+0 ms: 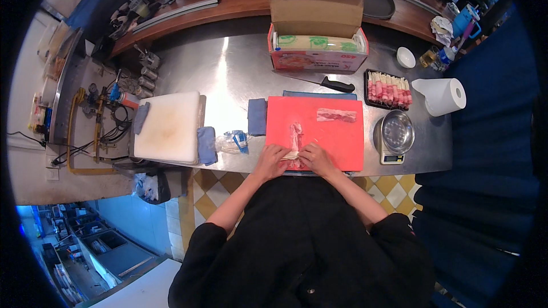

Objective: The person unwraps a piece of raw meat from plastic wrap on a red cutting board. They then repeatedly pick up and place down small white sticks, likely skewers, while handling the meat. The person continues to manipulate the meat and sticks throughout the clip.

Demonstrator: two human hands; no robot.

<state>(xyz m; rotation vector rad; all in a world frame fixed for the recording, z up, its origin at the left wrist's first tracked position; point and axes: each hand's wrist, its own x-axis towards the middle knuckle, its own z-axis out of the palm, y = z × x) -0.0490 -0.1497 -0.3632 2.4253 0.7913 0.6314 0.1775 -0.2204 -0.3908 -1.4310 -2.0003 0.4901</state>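
On the red cutting board (279, 108) a thin slice of marbled meat (295, 132) lies lengthwise toward me. Across its near end rests a bundle of pale enoki mushrooms (291, 155). My left hand (272, 161) is closed on the left end of the bundle, and my right hand (315, 158) pinches the right end; some fingertips are hard to make out. A second meat slice (337, 115) lies flat at the board's far right. Beyond the board, to the right, a black tray (368, 98) holds several meat rolls (388, 89) with white stalks sticking out.
A knife (338, 85) lies behind the board, before an open box (317, 60) of plastic wrap. Right: a scale (393, 158) carrying a metal bowl (398, 131), paper roll (439, 96), white bowl (406, 57). Left: blue cloths (257, 117), a plastic bag (233, 142), a white board (166, 128).
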